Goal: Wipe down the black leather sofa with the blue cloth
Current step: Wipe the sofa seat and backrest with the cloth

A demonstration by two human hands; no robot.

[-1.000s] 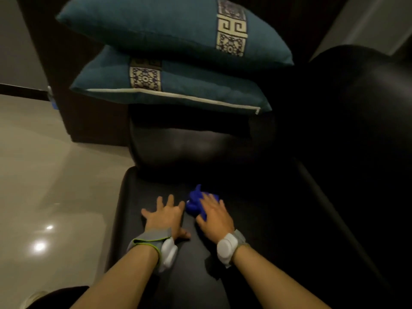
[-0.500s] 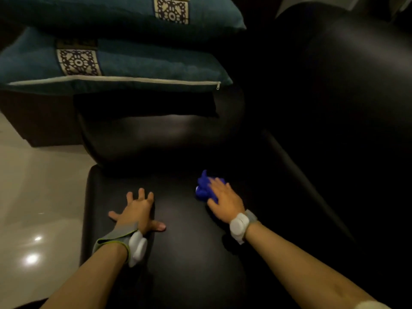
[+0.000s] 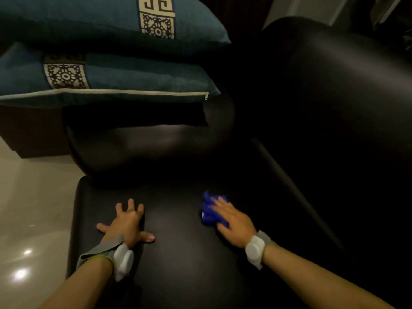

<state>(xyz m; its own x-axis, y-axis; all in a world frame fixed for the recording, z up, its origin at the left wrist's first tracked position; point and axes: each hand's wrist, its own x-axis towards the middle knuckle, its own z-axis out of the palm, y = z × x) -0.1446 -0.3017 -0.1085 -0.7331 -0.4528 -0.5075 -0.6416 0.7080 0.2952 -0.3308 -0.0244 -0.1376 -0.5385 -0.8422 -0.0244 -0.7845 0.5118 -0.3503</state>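
Note:
The black leather sofa's seat [image 3: 178,259] fills the lower middle, with its armrest [image 3: 142,143] ahead and its backrest [image 3: 334,103] on the right. My right hand [image 3: 234,221] presses the bunched blue cloth [image 3: 209,208] flat on the seat; the fingers cover most of the cloth. Left of it, my left hand [image 3: 127,224] rests palm down on the seat with fingers spread, holding nothing. Both wrists wear grey bands with white pods.
Two teal cushions [image 3: 107,63] with patterned bands are stacked on the armrest. A glossy pale floor [image 3: 29,219] lies left of the seat's edge. A dark cabinet base [image 3: 33,132] stands behind the armrest.
My right hand has slid the cloth to the right along the seat, away from my left hand. The left hand has stayed planted. The view has swung to the right.

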